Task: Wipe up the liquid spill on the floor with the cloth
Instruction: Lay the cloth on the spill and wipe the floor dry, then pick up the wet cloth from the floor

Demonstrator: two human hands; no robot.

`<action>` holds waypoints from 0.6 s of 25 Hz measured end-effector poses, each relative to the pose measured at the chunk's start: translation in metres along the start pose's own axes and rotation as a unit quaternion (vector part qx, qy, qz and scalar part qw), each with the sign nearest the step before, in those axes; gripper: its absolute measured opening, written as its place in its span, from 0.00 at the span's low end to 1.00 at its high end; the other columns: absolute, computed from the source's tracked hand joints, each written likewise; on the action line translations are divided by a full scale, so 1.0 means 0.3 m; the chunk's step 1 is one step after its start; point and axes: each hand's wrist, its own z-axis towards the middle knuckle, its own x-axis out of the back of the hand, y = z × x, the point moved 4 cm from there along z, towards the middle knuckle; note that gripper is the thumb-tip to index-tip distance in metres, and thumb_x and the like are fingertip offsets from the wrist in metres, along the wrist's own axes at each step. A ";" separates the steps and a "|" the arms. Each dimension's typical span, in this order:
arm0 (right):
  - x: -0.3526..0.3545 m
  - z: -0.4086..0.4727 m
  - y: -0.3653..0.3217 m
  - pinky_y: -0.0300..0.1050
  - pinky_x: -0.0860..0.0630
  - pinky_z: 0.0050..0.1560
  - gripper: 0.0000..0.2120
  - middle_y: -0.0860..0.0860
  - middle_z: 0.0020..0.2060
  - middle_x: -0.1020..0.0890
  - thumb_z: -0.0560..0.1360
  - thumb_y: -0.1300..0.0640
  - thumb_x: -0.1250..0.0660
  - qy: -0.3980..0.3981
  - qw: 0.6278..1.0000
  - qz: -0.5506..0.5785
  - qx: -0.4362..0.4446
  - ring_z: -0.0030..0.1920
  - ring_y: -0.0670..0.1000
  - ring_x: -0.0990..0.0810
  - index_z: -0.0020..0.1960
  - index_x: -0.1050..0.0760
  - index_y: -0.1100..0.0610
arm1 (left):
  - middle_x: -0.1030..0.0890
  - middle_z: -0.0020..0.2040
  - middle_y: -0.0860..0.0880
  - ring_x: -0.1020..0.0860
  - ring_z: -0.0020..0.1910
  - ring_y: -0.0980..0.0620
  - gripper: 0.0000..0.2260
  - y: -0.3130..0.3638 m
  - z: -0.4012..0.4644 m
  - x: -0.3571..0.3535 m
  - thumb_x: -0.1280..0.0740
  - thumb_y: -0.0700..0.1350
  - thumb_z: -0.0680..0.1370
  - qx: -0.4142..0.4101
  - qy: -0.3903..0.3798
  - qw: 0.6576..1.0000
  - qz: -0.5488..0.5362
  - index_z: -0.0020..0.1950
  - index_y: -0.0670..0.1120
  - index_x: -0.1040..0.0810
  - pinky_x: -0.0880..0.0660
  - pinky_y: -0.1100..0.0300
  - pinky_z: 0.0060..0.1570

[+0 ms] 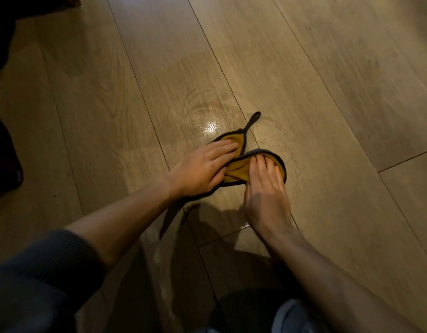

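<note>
Here my left hand (pixel 202 167) and right hand (pixel 265 188) press flat, fingers spread, on the bunched yellow cloth with black edging (pixel 241 168), which lies on the wood-plank floor (pixel 327 92) beside the glossy liquid spill (pixel 211 128). I should keep even pressure and push toward the sheen.

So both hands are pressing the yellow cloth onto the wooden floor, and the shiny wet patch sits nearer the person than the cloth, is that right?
Not quite. The head view shows the wet patch on the far side of the cloth, away from the person, beside its black loop. The rest holds: the left hand and right hand both press the yellow cloth onto the wooden floor.
</note>
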 end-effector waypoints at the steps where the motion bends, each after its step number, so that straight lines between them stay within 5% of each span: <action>1: 0.007 0.013 0.012 0.58 0.45 0.75 0.28 0.63 0.73 0.34 0.76 0.65 0.37 -0.001 1.000 0.006 0.023 0.75 0.61 0.39 0.74 0.40 0.65 | 0.25 0.68 0.40 0.29 0.69 0.44 0.19 0.011 -0.040 -0.004 0.43 0.46 0.79 0.013 0.025 1.000 0.007 0.67 0.39 0.26 0.33 0.50 0.70; 3: 0.022 0.051 0.018 0.57 0.45 0.75 0.26 0.62 0.72 0.32 0.75 0.68 0.37 -0.017 0.997 0.028 0.067 0.75 0.61 0.38 0.73 0.36 0.65 | 0.20 0.60 0.40 0.23 0.59 0.44 0.16 0.042 -0.080 -0.007 0.41 0.45 0.79 0.056 0.069 0.996 -0.006 0.61 0.39 0.22 0.24 0.49 0.58; 6: 0.070 0.113 0.003 0.51 0.43 0.74 0.23 0.58 0.69 0.26 0.75 0.68 0.38 -0.049 0.990 0.089 0.097 0.72 0.57 0.32 0.69 0.30 0.62 | 0.20 0.52 0.43 0.24 0.50 0.48 0.12 0.075 -0.081 0.011 0.39 0.44 0.78 0.127 0.098 0.985 -0.059 0.57 0.41 0.21 0.24 0.55 0.48; 9: 0.177 0.174 -0.019 0.48 0.26 0.63 0.17 0.55 0.57 0.19 0.76 0.67 0.39 -0.068 0.982 0.144 0.103 0.58 0.53 0.22 0.62 0.24 0.59 | 0.21 0.52 0.44 0.25 0.50 0.50 0.10 0.047 -0.071 0.076 0.37 0.43 0.78 0.166 0.106 0.974 -0.110 0.58 0.42 0.22 0.26 0.58 0.50; 15: 0.497 0.215 -0.117 0.42 0.28 0.53 0.12 0.55 0.51 0.18 0.77 0.67 0.40 -0.108 0.976 0.147 0.118 0.52 0.53 0.22 0.57 0.22 0.59 | 0.20 0.52 0.44 0.25 0.52 0.49 0.08 0.048 -0.069 0.382 0.37 0.41 0.78 0.234 0.103 0.954 -0.157 0.55 0.41 0.21 0.26 0.53 0.55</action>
